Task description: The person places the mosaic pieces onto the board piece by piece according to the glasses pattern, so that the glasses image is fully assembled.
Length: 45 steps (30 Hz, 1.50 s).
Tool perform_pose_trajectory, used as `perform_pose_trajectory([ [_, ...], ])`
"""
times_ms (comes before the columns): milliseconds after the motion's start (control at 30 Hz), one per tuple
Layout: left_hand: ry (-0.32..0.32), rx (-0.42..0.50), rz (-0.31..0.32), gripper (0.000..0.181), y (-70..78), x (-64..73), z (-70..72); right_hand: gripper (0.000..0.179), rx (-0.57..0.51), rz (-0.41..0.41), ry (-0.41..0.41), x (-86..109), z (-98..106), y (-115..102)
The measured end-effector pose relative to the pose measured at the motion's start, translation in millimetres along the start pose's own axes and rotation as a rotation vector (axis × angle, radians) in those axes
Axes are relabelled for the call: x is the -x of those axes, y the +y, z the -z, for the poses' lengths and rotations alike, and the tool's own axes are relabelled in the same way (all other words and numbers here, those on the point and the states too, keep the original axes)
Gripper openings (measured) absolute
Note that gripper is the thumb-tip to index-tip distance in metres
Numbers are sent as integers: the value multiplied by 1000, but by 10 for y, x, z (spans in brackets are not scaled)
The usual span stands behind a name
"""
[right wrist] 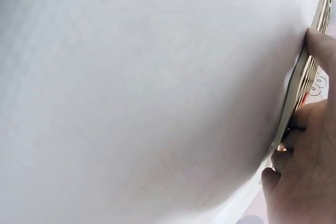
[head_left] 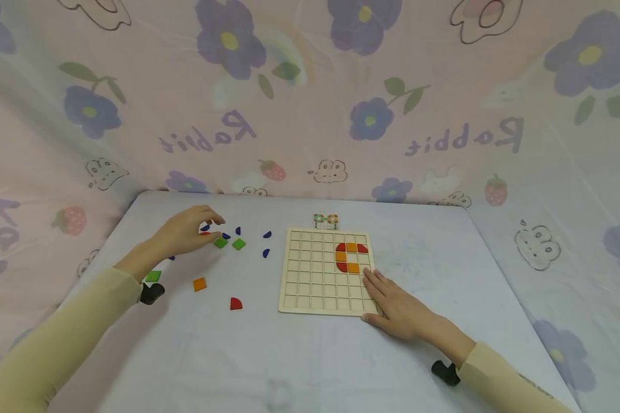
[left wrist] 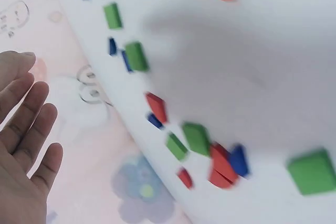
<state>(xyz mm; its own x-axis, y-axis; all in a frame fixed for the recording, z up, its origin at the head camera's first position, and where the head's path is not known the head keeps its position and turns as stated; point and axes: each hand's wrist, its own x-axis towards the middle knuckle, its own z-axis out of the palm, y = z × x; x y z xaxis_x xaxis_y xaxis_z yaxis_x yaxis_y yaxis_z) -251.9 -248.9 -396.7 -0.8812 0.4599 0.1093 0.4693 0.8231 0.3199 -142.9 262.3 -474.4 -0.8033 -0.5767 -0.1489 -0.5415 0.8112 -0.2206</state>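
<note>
Gridded board (head_left: 310, 287) on the tabletop (head_left: 423, 241), with a patterned card (head_left: 326, 221) just beyond its far edge, probably placed there for reference. The right hand (head_left: 400, 310), fingers straight and thumb apart, rests at the board's near right corner, apparently to steady it. The left hand (head_left: 188, 230), thumb and fingers apart with nothing visibly held, hovers over loose pieces (head_left: 200, 284) strewn leftward, seemingly for easy reach; red and orange pieces (head_left: 341, 256) occupy cells toward the far right

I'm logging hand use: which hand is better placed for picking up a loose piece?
Probably the left hand: it hovers near the loose pieces, apparently empty; the right hand rests on the board, farther from them.
</note>
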Motion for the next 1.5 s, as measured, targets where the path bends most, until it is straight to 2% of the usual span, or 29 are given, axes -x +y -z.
perform_pose_trajectory([
  [300,-8,-19,137,31,-504,472,0,88,-16,-1,12,16,-19,-6],
  [433,-22,-24,192,32,-709,623,-33,88,-15,5,17,8,-21,-7],
  [567,-42,-21,226,32,-826,713,-62,89,-10,10,19,4,-22,0],
  [800,-66,-25,253,34,-881,745,-116,89,-10,-1,10,7,-18,1],
  [1100,-88,-11,281,33,-845,715,-188,88,-25,4,16,15,-18,-10],
  [1367,-67,-12,244,31,-836,675,-247,88,-26,-1,14,18,0,-25],
  [1500,-84,3,254,32,-836,651,-248,87,-30,-1,16,26,11,-30],
])
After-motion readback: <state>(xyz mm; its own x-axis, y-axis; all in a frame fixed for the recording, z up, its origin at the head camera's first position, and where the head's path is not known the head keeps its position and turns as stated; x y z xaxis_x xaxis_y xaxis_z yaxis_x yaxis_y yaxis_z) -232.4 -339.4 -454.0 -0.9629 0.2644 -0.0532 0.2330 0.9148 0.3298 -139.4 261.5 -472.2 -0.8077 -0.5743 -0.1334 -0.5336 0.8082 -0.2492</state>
